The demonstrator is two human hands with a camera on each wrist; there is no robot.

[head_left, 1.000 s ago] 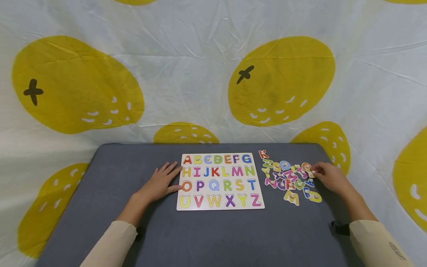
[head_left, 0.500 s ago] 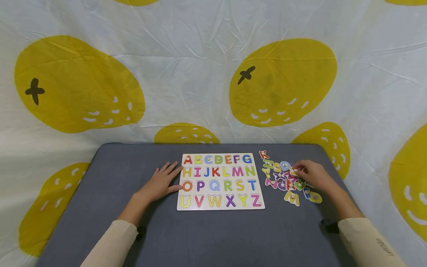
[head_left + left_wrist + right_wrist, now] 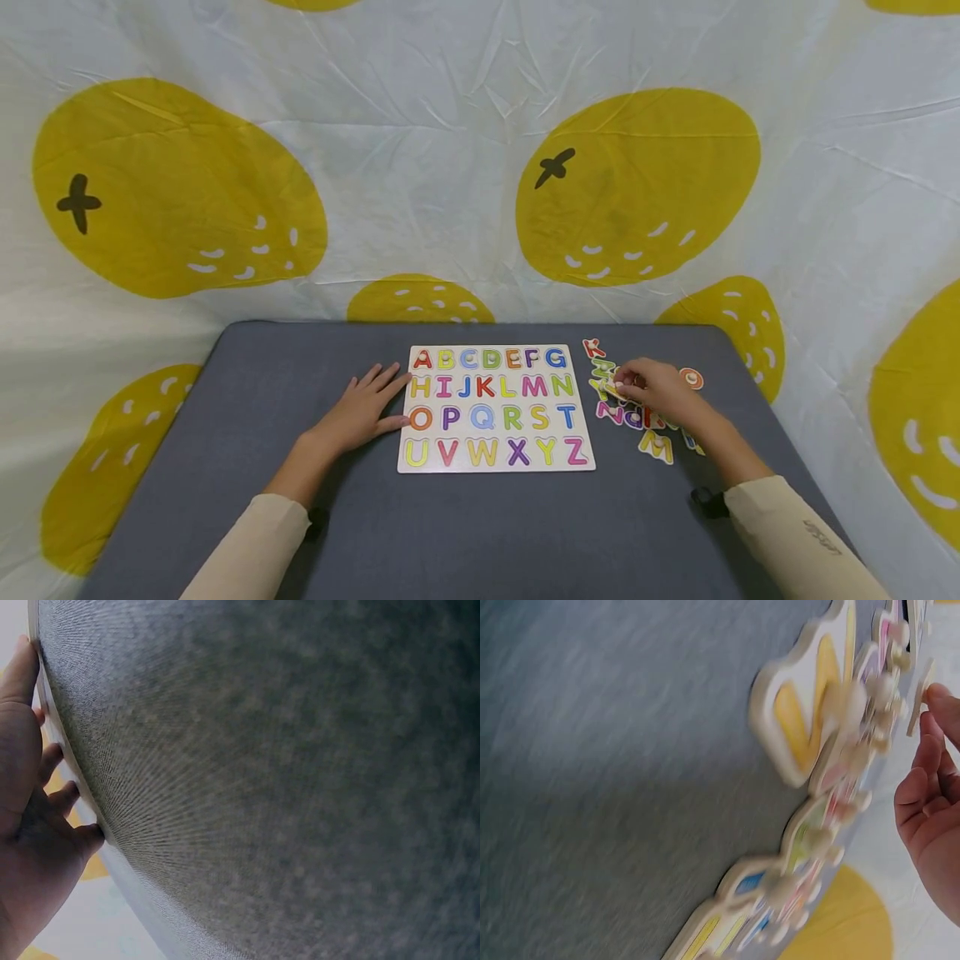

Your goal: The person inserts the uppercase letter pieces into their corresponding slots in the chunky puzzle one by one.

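Note:
A pale wooden alphabet puzzle board (image 3: 495, 467) lies on the grey table, its coloured letters in rows. Pieces with small knobs sit in the top row, A to G. My left hand (image 3: 360, 414) rests at the board's left edge, fingers spread, thumb and fingertips touching it. Over the loose pieces to the right of the board, my right hand (image 3: 660, 390) pinches a thin wooden letter piece (image 3: 920, 701) between thumb and fingers. The piece appears edge-on in the right wrist view, so its letter cannot be told there.
Several loose knobbed letters lie in a pile under and around the right hand, partly hidden by it. A red K (image 3: 592, 348) is at the back, a yellow piece (image 3: 657, 447) at the front, an orange O (image 3: 691, 379) at the right. A patterned cloth (image 3: 442, 192) hangs behind.
My right hand has moved left across the pile with the pinched letter piece, from its right side towards the board. The orange O is uncovered again. My left hand has stayed in place.

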